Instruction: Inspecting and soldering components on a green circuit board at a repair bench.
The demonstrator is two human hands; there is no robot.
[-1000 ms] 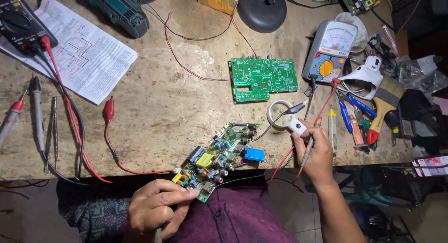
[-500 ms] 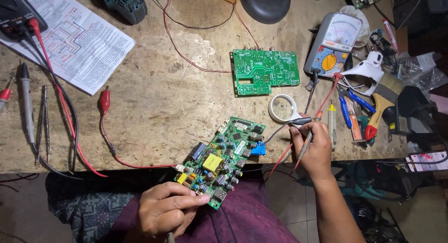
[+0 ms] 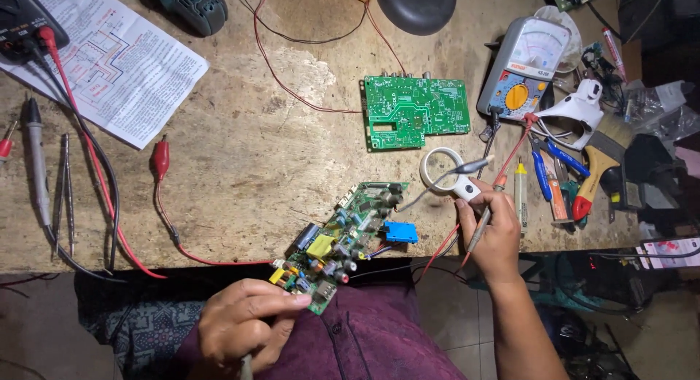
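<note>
The populated circuit board (image 3: 343,241) sits at lower centre of the frame, half on the surface (image 3: 255,168) and half jutting past its near edge over the person's lap. The left hand (image 3: 244,329), at lower centre-left, pinches the board's overhanging corner with fingertips; a thin rod-like item also pokes down from that hand, too cropped to identify. The right hand (image 3: 496,234), at centre-right, is closed around a slim probe (image 3: 481,230) and touches the handle of a small magnifier (image 3: 446,172).

The board looks poorly supported: a slack pinch could let it tip off the edge. The probe's thin red leads (image 3: 445,252) run close by the board and could snag its tall parts or drag it. A metal tip straying onto neighbouring pins might bridge them.

Farther out, a bare green board (image 3: 414,111) lies at upper centre, an analog meter (image 3: 523,66) at upper right, and crowded hand tools (image 3: 561,183) at the right edge hem in the right hand. A red clip lead (image 3: 160,161) trails centre-left, with a printed diagram sheet (image 3: 109,59) at upper left.
</note>
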